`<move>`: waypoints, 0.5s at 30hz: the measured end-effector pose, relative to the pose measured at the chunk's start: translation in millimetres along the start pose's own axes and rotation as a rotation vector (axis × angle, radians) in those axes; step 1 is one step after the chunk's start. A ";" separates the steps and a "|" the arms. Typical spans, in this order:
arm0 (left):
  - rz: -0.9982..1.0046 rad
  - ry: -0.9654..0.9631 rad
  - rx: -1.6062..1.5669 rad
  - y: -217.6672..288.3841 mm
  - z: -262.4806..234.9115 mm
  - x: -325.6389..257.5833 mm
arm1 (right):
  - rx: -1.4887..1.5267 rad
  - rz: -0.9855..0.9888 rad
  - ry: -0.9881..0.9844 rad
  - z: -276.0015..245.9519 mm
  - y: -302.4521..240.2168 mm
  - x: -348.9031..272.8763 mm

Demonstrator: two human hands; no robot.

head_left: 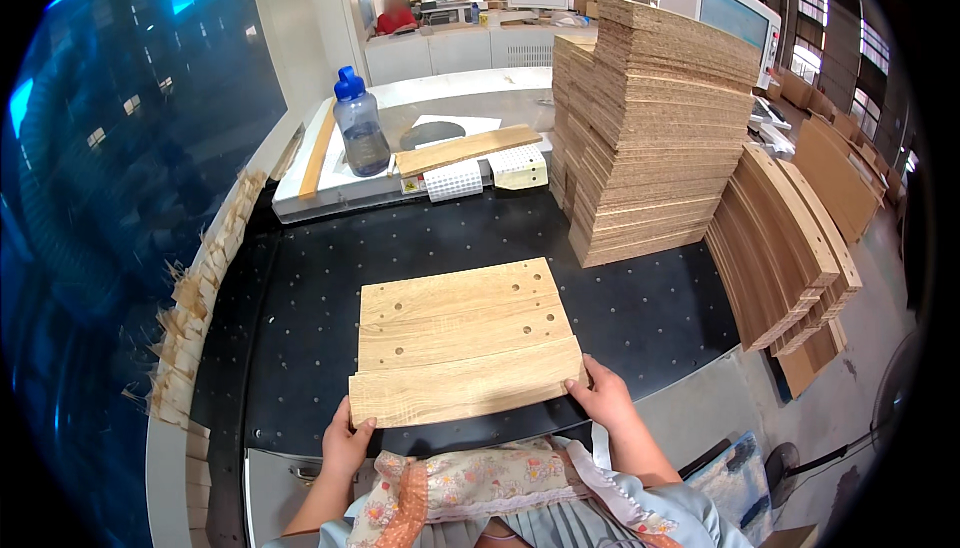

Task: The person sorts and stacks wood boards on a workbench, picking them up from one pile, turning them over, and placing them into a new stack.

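Observation:
A plain wood-grain board (465, 389) is held level at the near side of a black worktop (320, 248). My left hand (347, 440) grips its near left corner, thumb on top. At its right end, my right hand (603, 395) has the thumb over the edge, the fingers partly hidden. Just beyond lies a second light wood board (455, 310) with drilled holes near both ends. The held board's far edge meets or overlaps this drilled one; which, I cannot tell.
A tall stack of chipboard panels (660, 138) stands at the back right. More boards (775, 248) are piled beside it. Behind the worktop are a blue-capped water bottle (362, 128), a wood strip (468, 151) and label sheets (455, 181). A dark blue panel (130, 148) rises at left.

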State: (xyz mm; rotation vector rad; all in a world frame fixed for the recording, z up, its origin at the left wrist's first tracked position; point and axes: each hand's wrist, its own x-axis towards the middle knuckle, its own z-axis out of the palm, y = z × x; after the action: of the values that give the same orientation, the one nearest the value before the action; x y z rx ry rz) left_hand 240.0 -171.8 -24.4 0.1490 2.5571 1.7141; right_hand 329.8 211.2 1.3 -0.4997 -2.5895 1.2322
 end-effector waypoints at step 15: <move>0.013 0.114 0.155 -6.8 -6.9 5.1 | 0.515 0.039 -0.041 18.8 11.4 6.0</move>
State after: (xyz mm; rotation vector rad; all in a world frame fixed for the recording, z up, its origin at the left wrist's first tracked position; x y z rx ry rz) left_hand 233.9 -180.1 -28.1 0.0767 2.7772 1.5711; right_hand 320.1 207.1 -18.9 -0.4189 -2.1694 1.8524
